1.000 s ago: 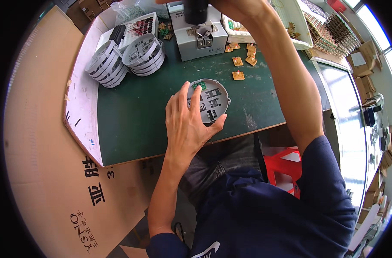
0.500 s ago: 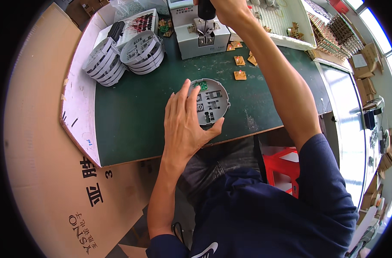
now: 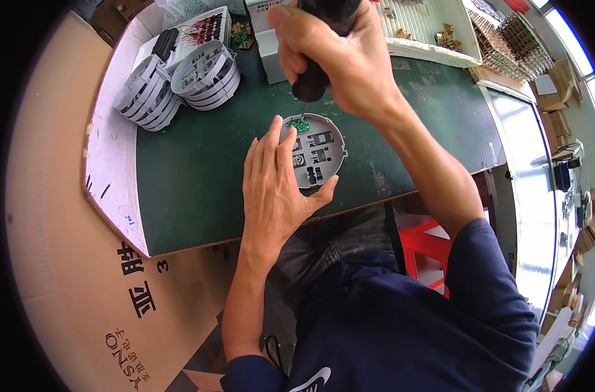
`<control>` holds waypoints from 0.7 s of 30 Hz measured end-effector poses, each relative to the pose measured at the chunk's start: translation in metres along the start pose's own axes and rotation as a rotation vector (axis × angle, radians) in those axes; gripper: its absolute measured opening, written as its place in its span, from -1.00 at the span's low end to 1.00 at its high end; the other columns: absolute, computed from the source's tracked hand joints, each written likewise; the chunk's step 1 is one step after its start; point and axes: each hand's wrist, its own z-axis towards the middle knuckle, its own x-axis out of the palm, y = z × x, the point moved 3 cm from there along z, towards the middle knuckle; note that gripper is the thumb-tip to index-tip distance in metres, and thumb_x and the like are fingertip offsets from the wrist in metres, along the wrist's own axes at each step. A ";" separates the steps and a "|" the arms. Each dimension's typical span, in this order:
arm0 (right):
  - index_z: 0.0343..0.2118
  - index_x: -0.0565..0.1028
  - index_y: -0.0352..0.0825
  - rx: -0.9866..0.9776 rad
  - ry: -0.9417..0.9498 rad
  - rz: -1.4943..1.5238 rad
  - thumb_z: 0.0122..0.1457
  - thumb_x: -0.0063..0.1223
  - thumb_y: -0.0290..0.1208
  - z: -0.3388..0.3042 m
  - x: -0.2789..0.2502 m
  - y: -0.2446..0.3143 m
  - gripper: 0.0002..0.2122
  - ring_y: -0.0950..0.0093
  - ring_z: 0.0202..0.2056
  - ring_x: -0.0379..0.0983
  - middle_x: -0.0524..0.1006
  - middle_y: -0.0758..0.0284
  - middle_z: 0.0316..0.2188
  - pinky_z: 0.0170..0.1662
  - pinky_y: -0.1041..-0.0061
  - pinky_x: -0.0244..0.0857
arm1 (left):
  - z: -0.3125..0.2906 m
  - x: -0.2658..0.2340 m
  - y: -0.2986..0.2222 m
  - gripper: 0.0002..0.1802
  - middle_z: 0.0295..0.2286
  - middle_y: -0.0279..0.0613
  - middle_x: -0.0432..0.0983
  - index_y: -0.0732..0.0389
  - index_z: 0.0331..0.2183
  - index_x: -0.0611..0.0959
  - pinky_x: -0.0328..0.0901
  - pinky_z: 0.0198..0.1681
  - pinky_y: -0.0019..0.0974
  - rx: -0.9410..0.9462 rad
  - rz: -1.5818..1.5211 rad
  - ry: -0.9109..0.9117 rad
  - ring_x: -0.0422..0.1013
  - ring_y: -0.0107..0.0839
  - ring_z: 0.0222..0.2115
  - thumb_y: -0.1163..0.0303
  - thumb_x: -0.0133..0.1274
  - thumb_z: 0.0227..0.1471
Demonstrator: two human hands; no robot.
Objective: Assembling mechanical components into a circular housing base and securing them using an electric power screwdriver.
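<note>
A round grey plastic housing point(image 3: 319, 145) lies on the green bench top, its cut-outs facing up. My left hand point(image 3: 269, 178) is wrapped round its left side, fingers at the far rim and thumb at the near right edge. Inside the housing's far end sits a small green circuit board point(image 3: 300, 125). My right hand point(image 3: 359, 68) grips a black electric screwdriver point(image 3: 311, 83), held upright over that board. The thin bit points down at the board; whether it touches a screw there is too small to tell.
Two stacks of grey housings, one left point(image 3: 147, 97) and one beside it point(image 3: 209, 78), stand at the back left. Behind them lies a tray of wired parts point(image 3: 205, 29). A white screw-feeder machine point(image 3: 269, 59) is partly hidden by my right hand. A white foam tray point(image 3: 434, 53) sits back right.
My right hand has brought the screwdriver from the screw feeder toward me, over the green board in the housing. My left hand still holds the housing in nearly the same place.
</note>
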 end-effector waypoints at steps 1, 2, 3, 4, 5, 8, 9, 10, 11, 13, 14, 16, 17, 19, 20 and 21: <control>0.20 0.39 -0.38 0.018 0.011 -0.024 0.28 0.19 -0.44 -0.002 0.001 -0.001 -0.56 0.72 -0.66 0.32 0.45 0.51 -0.60 -0.59 0.63 0.18 | 0.000 0.000 0.000 -0.06 0.20 0.15 0.28 0.39 0.13 0.44 0.21 0.26 0.12 0.000 0.000 0.003 0.33 0.12 0.12 -0.15 0.29 -0.05; 0.18 0.41 -0.38 0.058 -0.001 -0.005 0.27 0.19 -0.44 -0.005 0.002 -0.002 -0.57 0.73 -0.66 0.31 0.45 0.52 -0.60 -0.60 0.64 0.17 | 0.001 -0.001 -0.001 -0.06 0.20 0.15 0.28 0.39 0.13 0.43 0.21 0.26 0.12 0.001 -0.001 0.003 0.33 0.13 0.12 -0.15 0.29 -0.05; 0.18 0.41 -0.38 0.059 -0.003 -0.005 0.27 0.19 -0.44 -0.005 0.003 -0.004 -0.57 0.73 -0.66 0.31 0.45 0.52 -0.60 -0.60 0.64 0.17 | 0.001 -0.001 -0.001 -0.06 0.20 0.15 0.29 0.39 0.13 0.43 0.22 0.25 0.13 0.003 -0.002 0.003 0.33 0.13 0.11 -0.15 0.28 -0.04; 0.18 0.41 -0.38 0.052 0.005 -0.001 0.27 0.20 -0.44 -0.006 0.003 -0.006 -0.57 0.74 -0.66 0.31 0.45 0.52 -0.60 -0.60 0.65 0.16 | 0.001 0.000 -0.001 -0.06 0.20 0.15 0.29 0.39 0.13 0.43 0.22 0.25 0.13 0.003 -0.003 0.005 0.33 0.13 0.11 -0.15 0.28 -0.04; 0.17 0.42 -0.38 0.045 0.013 0.002 0.27 0.20 -0.43 -0.006 0.003 -0.008 -0.57 0.74 -0.67 0.30 0.45 0.52 -0.61 -0.60 0.65 0.15 | 0.001 0.000 -0.001 -0.06 0.19 0.15 0.29 0.39 0.13 0.44 0.22 0.25 0.12 0.007 -0.006 0.001 0.33 0.13 0.11 -0.15 0.29 -0.05; 0.17 0.42 -0.38 0.053 0.013 0.013 0.27 0.20 -0.44 -0.005 0.005 -0.010 -0.57 0.74 -0.67 0.30 0.45 0.52 -0.60 -0.60 0.65 0.15 | -0.001 0.000 0.001 -0.06 0.19 0.15 0.29 0.39 0.12 0.44 0.23 0.24 0.12 0.006 -0.005 -0.007 0.33 0.13 0.11 -0.14 0.29 -0.05; 0.17 0.42 -0.38 0.055 0.013 0.017 0.27 0.20 -0.44 -0.005 0.004 -0.010 -0.57 0.74 -0.67 0.30 0.45 0.52 -0.60 -0.60 0.65 0.15 | 0.000 0.000 0.000 -0.07 0.19 0.15 0.29 0.39 0.12 0.44 0.23 0.24 0.13 0.009 -0.002 -0.010 0.33 0.13 0.11 -0.14 0.30 -0.06; 0.18 0.41 -0.38 0.067 0.015 0.007 0.26 0.20 -0.44 -0.005 0.002 -0.010 -0.56 0.74 -0.67 0.30 0.45 0.51 -0.60 -0.60 0.65 0.15 | 0.000 0.000 0.000 -0.07 0.19 0.15 0.29 0.39 0.12 0.44 0.23 0.24 0.13 0.007 0.000 -0.007 0.33 0.13 0.11 -0.14 0.30 -0.06; 0.18 0.41 -0.38 0.079 0.017 -0.002 0.26 0.20 -0.44 -0.005 0.002 -0.011 -0.56 0.73 -0.67 0.30 0.45 0.51 -0.60 -0.61 0.65 0.15 | 0.000 0.000 -0.001 -0.07 0.19 0.15 0.29 0.39 0.12 0.45 0.23 0.24 0.13 0.009 -0.003 -0.009 0.33 0.13 0.11 -0.13 0.30 -0.06; 0.18 0.41 -0.38 0.075 0.017 0.005 0.26 0.20 -0.44 -0.004 0.003 -0.011 -0.56 0.73 -0.67 0.30 0.45 0.51 -0.60 -0.61 0.65 0.15 | 0.000 0.001 0.000 -0.07 0.18 0.15 0.30 0.39 0.11 0.45 0.23 0.24 0.13 0.009 -0.013 -0.012 0.33 0.13 0.10 -0.13 0.31 -0.07; 0.19 0.40 -0.38 0.068 0.016 0.012 0.26 0.20 -0.44 -0.004 0.004 -0.011 -0.56 0.73 -0.68 0.30 0.45 0.51 -0.60 -0.61 0.65 0.15 | 0.000 0.001 0.001 -0.07 0.18 0.15 0.30 0.39 0.11 0.45 0.23 0.24 0.13 0.010 -0.007 -0.012 0.33 0.13 0.10 -0.13 0.31 -0.07; 0.16 0.41 -0.38 0.073 0.020 0.005 0.26 0.21 -0.43 -0.004 0.005 -0.013 -0.57 0.73 -0.67 0.30 0.44 0.50 -0.60 -0.61 0.66 0.16 | 0.000 0.001 0.001 -0.07 0.18 0.15 0.30 0.39 0.11 0.45 0.23 0.24 0.13 0.010 -0.001 -0.010 0.33 0.13 0.10 -0.13 0.31 -0.07; 0.14 0.42 -0.38 0.075 0.023 -0.001 0.26 0.21 -0.43 -0.003 0.006 -0.015 -0.59 0.72 -0.67 0.31 0.44 0.50 -0.60 -0.61 0.66 0.16 | 0.000 0.000 0.001 -0.07 0.18 0.15 0.30 0.39 0.11 0.45 0.23 0.23 0.13 0.010 -0.002 -0.011 0.34 0.12 0.10 -0.12 0.31 -0.07; 0.11 0.43 -0.38 0.089 0.065 0.007 0.26 0.22 -0.42 0.000 0.005 -0.016 -0.61 0.72 -0.67 0.31 0.45 0.50 -0.60 -0.60 0.66 0.17 | 0.000 0.000 0.001 -0.07 0.18 0.15 0.30 0.38 0.12 0.44 0.23 0.23 0.13 0.012 -0.007 -0.009 0.34 0.12 0.10 -0.11 0.32 -0.08; 0.07 0.44 -0.37 0.101 0.109 0.016 0.25 0.23 -0.41 0.002 0.005 -0.018 -0.63 0.72 -0.67 0.32 0.45 0.50 -0.60 -0.60 0.66 0.17 | 0.000 0.000 0.001 -0.08 0.18 0.15 0.30 0.38 0.12 0.44 0.23 0.23 0.13 0.014 -0.010 -0.014 0.34 0.12 0.10 -0.10 0.33 -0.09; 0.07 0.44 -0.37 0.102 0.106 0.015 0.25 0.23 -0.41 0.003 0.004 -0.020 -0.63 0.72 -0.67 0.32 0.45 0.50 -0.60 -0.60 0.66 0.17 | 0.000 0.001 0.001 -0.08 0.18 0.15 0.30 0.37 0.12 0.44 0.23 0.23 0.12 0.017 -0.013 -0.019 0.34 0.12 0.10 -0.09 0.33 -0.09</control>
